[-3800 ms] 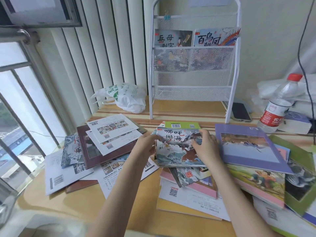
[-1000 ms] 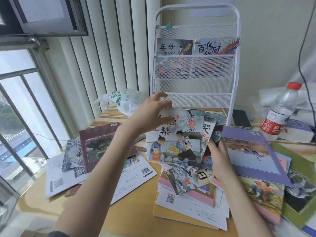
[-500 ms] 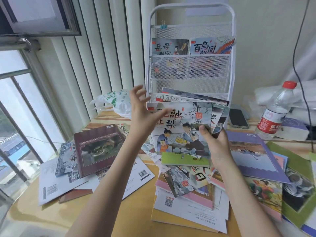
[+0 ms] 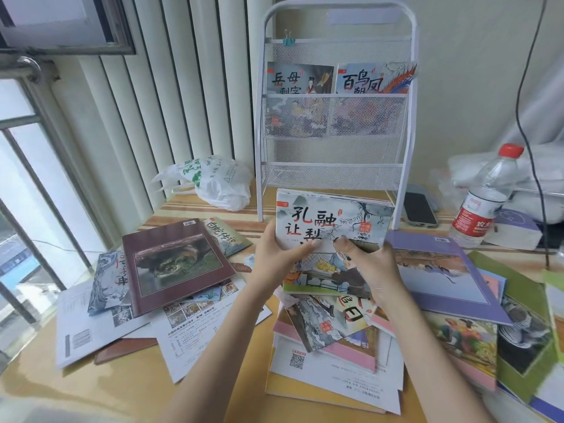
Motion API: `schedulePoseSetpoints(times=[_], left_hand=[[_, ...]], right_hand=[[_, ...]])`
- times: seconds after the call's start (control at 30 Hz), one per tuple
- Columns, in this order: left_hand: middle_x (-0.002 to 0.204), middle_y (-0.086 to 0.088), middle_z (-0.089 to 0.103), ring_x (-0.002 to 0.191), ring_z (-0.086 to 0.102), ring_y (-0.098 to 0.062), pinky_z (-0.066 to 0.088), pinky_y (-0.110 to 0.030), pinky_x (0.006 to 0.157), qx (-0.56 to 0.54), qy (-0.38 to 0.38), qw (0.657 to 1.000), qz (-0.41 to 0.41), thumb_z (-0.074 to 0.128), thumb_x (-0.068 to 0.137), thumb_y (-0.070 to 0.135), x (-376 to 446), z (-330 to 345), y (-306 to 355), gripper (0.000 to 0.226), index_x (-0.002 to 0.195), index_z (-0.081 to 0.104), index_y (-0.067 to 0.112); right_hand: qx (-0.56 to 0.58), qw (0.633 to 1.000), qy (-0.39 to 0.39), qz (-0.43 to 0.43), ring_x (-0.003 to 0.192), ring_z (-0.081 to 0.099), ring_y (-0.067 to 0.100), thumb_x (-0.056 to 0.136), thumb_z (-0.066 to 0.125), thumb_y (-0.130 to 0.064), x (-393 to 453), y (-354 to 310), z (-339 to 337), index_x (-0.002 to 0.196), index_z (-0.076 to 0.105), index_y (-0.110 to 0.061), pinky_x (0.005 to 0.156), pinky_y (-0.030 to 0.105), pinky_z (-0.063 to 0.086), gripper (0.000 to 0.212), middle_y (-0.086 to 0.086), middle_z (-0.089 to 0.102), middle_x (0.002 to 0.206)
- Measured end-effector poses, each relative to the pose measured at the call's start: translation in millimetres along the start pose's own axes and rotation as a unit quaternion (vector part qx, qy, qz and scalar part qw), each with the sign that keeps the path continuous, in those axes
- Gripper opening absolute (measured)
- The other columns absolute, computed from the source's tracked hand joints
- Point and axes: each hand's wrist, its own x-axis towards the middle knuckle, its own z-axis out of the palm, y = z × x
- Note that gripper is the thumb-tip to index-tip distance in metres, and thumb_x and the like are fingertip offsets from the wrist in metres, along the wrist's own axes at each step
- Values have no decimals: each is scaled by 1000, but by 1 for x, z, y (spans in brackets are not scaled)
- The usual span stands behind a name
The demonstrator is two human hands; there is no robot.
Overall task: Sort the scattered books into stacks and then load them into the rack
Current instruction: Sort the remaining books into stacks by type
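Head view: at the centre of the frame both hands are holding a small stack of picture books [image 4: 332, 230], squared up and tilted so the top cover is facing the camera. The left hand [image 4: 274, 254] is gripping the stack's left edge, thumb lying across the cover; the right hand [image 4: 372, 261] is clasping the lower right part, thumb also on the cover. Holding it from both sides like this is probably keeping the thin books aligned as one bundle.

Directly behind, in the upper centre, the white rack [image 4: 335, 123] is standing on the table [image 4: 128, 389] with two books [image 4: 338, 79] already sitting upright in its top mesh pocket; the middle and bottom pockets are showing no books, so the stack is likely heading for one of them.

Below the hands, loose books are lying overlapped in a heap. At the left centre a maroon book [image 4: 177, 264] is resting on more scattered ones, and at the right a purple book [image 4: 439, 270] is covering others. Much sorting is still waiting.

A phone [image 4: 420, 209] and a water bottle [image 4: 485, 196] are standing at the right, a plastic bag [image 4: 213, 181] left of the rack.
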Motion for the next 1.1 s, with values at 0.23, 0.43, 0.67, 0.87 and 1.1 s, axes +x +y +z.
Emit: schedulePoseSetpoints(times=[0.23,0.43,0.67,0.87,1.1], left_hand=[[105,4,56,94,57,-8,45,-16,69,90,-28,989,-116,55,93,40,-24,-23,-23,53,134,39,11],[124,-14,58,90,68,-34,59,-44,70,-58,117,964,-233,70,77,5,-10,-35,-31,62,133,44,9],[95,-15,67,77,68,-20,53,-25,66,-146,171,937,-269,71,80,8,-9,-37,-35,42,115,57,-10],[93,-5,72,78,66,-27,54,-38,69,-84,102,972,-195,60,90,12,-8,-20,-29,17,105,61,21],[111,-7,64,87,62,-26,51,-42,74,-113,131,971,-163,43,96,2,-4,-5,-22,26,119,44,15]], right_hand=[[89,989,113,20,63,64,-3,76,76,-15,9,-2,-19,83,68,-17,55,14,49,11,-10,68,78],[49,970,179,160,99,64,23,66,83,-39,24,22,-52,94,65,-19,92,45,51,38,3,69,107],[19,967,156,200,102,56,21,68,81,-40,20,16,-56,110,64,-14,85,33,40,52,4,64,117],[14,970,133,202,101,53,20,73,80,-34,15,12,-56,115,62,-11,84,30,37,51,3,63,115],[6,971,115,209,104,51,20,67,80,-46,11,11,-56,114,63,-12,85,32,35,60,2,62,113]])
